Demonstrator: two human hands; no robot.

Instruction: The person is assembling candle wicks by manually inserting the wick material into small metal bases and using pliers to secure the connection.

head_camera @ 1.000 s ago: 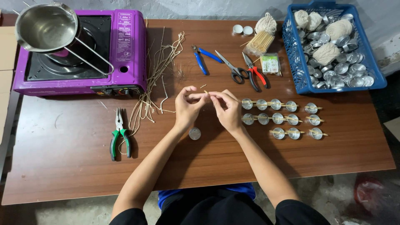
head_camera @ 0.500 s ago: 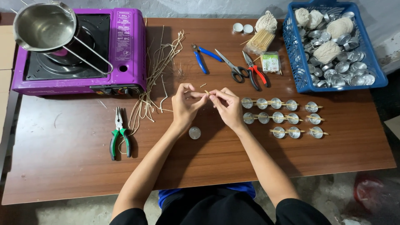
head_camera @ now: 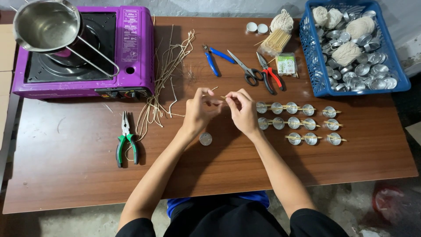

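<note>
Surface: brown wooden table [head_camera: 66, 175], seen from above; concrete floor below near edge.
Left hand [head_camera: 199, 109]: raised just above table centre, fingers curled narrow, thumb and forefinger pinched on a thin wooden stick [head_camera: 221, 97].
Right hand [head_camera: 242, 109]: close beside left, fingertips meeting it, pinched narrow on same stick; whether anything else held between the fingers, cannot tell.
Stick: between both hands' fingertips, roughly level, off the table.
Single metal cup [head_camera: 205, 139]: on table, just below left wrist, untouched.
Cup rows [head_camera: 294, 123]: three rows of small round metal cups right of right hand, thin sticks laid across their tops; nearest cup just beside right hand.
Wick strands [head_camera: 164, 83]: loose pale bundle, left of hands, running up toward stove.
Green-handled pliers [head_camera: 126, 142]: lower left, well apart from hands.
Purple stove [head_camera: 131, 44]: far left corner, single burner; steel saucepan [head_camera: 46, 24] on top, wire handle pointing right.
Tools beyond hands: blue-handled pliers [head_camera: 215, 59], scissors [head_camera: 245, 70], red-handled cutters [head_camera: 269, 77], side by side.
Blue basket [head_camera: 313, 66]: far right corner, holding empty metal cups and balls of pale string.
Also beyond: bundle of sticks [head_camera: 274, 41], ball of string [head_camera: 283, 22], two small white cups [head_camera: 257, 27], small green-and-white packet [head_camera: 287, 64].
</note>
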